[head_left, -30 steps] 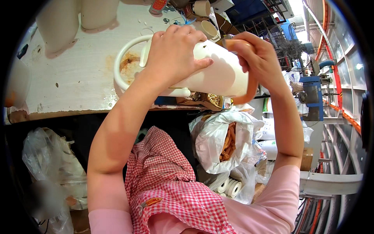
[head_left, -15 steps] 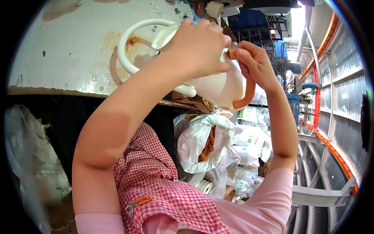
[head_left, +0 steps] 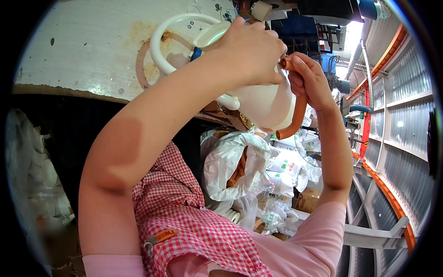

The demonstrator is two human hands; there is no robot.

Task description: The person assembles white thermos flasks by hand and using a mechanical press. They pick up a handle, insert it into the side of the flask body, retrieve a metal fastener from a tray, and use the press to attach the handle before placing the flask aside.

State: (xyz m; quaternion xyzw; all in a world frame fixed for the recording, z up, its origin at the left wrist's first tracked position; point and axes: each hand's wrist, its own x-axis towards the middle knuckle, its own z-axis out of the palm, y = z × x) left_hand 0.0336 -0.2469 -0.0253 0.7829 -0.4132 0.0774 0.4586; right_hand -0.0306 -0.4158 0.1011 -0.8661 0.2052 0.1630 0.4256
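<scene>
My left hand [head_left: 254, 51] is wrapped over the top of a large white hollow plastic piece [head_left: 265, 104], which tilts over the table's edge. A white tubular loop [head_left: 159, 53] and a pale, cup-like opening [head_left: 211, 35] stick out on its left side. Between the thumb and fingers of my right hand [head_left: 311, 81] is a curved orange-brown tube [head_left: 299, 115]. Its upper end lies close to my left fingertips, beside the white piece; I cannot tell whether they touch. The tube's lower end hangs free. My left fingers partly hide the white piece.
The stained white table [head_left: 92, 55] lies at the left. Below the white piece stands a white plastic bag [head_left: 214, 168] with several orange-brown tubes in it. More printed white bags [head_left: 284, 173] and a fan [head_left: 309, 143] are behind it. A cardboard roll [head_left: 260, 10] stands at the far edge.
Both hands, the white piece and the tube have shifted slightly right in view. The tube's upper end has turned, so its hole now shows. A bit of blue appears beside my left forearm.
</scene>
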